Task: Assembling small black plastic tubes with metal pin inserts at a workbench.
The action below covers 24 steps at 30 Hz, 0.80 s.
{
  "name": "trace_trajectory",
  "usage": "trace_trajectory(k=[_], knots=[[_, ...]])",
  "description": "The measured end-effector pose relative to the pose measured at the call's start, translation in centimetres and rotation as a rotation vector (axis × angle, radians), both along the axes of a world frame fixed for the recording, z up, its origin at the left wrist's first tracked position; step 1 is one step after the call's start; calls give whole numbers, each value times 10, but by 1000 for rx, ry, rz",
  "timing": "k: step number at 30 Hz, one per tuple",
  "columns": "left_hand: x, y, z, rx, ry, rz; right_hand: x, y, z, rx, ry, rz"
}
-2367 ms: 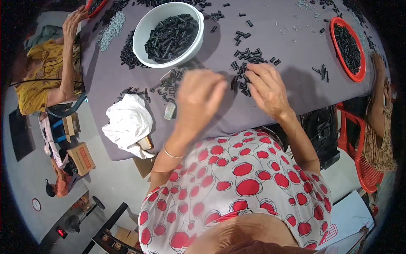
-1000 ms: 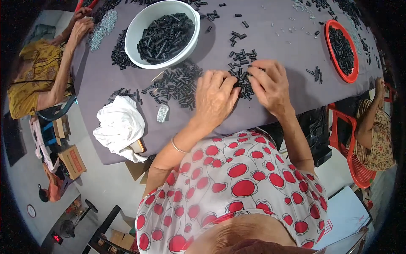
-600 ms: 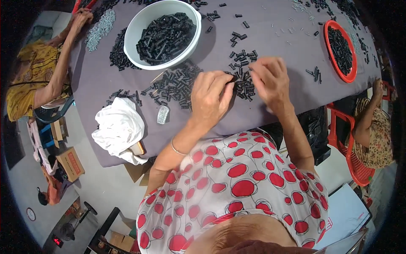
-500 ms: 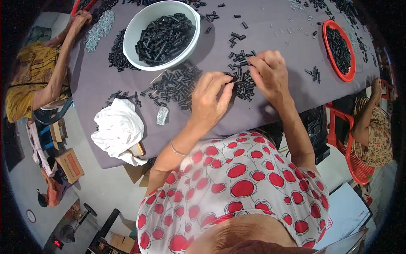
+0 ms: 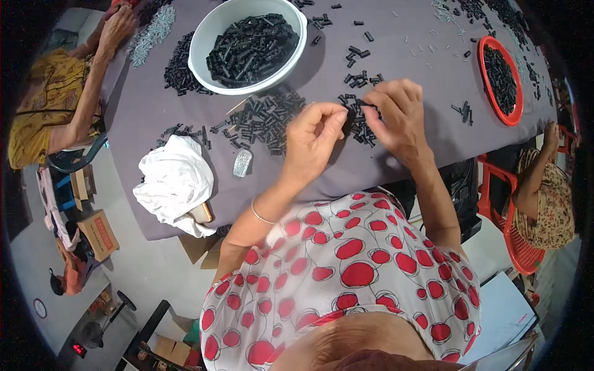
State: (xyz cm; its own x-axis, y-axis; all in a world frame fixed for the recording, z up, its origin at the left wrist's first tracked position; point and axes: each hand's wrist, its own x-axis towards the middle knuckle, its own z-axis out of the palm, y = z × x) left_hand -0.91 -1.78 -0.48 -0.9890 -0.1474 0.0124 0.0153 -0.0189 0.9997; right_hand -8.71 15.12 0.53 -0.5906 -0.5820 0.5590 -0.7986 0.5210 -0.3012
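Basin (image 5: pixel 201 46), white, well filled with black tubular parts (image 5: pixel 252 52); loose heap (image 5: pixel 263 120) remains toward tablecloth's (image 5: pixel 427 80) near edge. Left hand (image 5: pixel 307 145) pinched, right hand (image 5: pixel 400 127) half-curled; holdings unclear.

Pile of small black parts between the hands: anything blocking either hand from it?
Nothing visible does. The pile lies between the left hand and the right hand; contact is hard to tell. The white bowl and white cloth sit off to the left, outside that gap.

Black parts (image 5: pixel 263 123), white bowl (image 5: pixel 199 49), red tray (image 5: pixel 510 120), grey tablecloth (image 5: pixel 427 133), pale garment (image 5: pixel 331 256) with black-ringed red ovals
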Motion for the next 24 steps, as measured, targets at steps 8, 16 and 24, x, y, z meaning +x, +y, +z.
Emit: trace_trajectory(k=[8, 16, 24], knots=[[-4, -6, 2, 316, -290, -228, 20, -4, 19, 44, 93, 42], [-4, -12, 1, 453, -381, -317, 26, 2, 13, -25, -44, 119], [-6, -11, -4, 609, -383, -332, 31, 8, 13, -231, -333, 78]])
